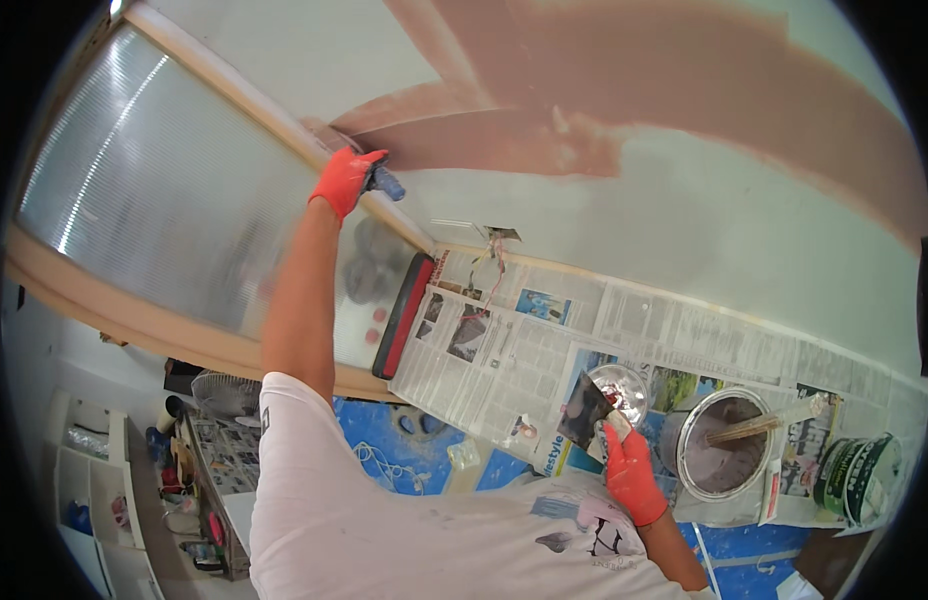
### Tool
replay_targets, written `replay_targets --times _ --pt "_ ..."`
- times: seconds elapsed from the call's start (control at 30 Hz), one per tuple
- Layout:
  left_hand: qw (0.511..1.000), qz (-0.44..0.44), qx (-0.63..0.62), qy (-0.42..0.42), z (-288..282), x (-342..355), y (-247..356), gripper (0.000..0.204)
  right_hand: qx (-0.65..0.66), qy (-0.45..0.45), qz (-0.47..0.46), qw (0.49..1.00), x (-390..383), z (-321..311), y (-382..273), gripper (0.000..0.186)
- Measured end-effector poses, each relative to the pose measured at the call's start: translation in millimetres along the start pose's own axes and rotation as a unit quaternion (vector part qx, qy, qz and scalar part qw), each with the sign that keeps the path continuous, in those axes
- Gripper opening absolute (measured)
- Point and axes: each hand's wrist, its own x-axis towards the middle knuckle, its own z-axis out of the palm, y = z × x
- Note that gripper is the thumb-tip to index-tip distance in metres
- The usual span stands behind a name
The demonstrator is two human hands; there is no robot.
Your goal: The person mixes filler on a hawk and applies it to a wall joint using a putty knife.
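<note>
My left hand (342, 182), in a red-orange glove, is raised to the wall at the upper left. It is closed round the blue handle of a trowel (388, 184). The blade seems to lie along the wall beside the wooden frame; the hand partly hides it. Brown-pink plaster (484, 140) spreads over the pale green wall (744, 210) from that spot. Low on the right, my right hand (634, 478), gloved alike, grips a broad scraper (584, 410) with a dark, wide blade. The scraper is over the newspaper, next to a shiny round tin (620, 392).
Newspaper (504, 350) covers the surface along the wall. On it stand a bucket (676, 445) of brownish mix with a stirring stick (774, 420) and a green-and-white tub (864, 480). Wires (499, 262) poke from a wall opening. A red-and-black bar (404, 315) leans by the framed ribbed panel (174, 150).
</note>
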Motion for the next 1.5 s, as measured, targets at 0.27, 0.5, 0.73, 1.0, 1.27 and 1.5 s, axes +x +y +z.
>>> replay_targets --times 0.27,0.5,0.73,1.0,1.27,1.5 --pt "0.989 0.099 0.002 -0.112 34.2 -77.3 37.4 0.028 -0.004 0.010 0.019 1.000 10.2 13.0 6.6 0.036" --pt "0.998 0.023 0.053 0.033 -60.0 -31.8 -29.3 0.026 -0.029 0.017 0.036 0.999 1.6 17.8 3.1 0.040" --pt "0.999 -0.031 -0.005 -0.021 -55.6 6.3 -26.2 0.022 -0.027 0.020 0.065 0.997 -1.9 12.1 2.9 0.039" --pt "0.999 -0.022 -0.021 -0.034 -18.3 5.5 -14.0 0.024 0.047 0.043 0.082 0.995 -22.9 7.2 13.1 0.038" --pt "1.000 0.005 0.003 0.012 79.8 -37.8 48.6 0.025 -0.002 -0.024 0.039 0.999 -27.8 -22.4 25.9 0.046" --pt "0.996 0.059 0.062 -0.006 132.4 -42.0 61.3 0.041 0.130 -0.102 0.124 0.978 -17.2 -47.2 16.6 0.051"
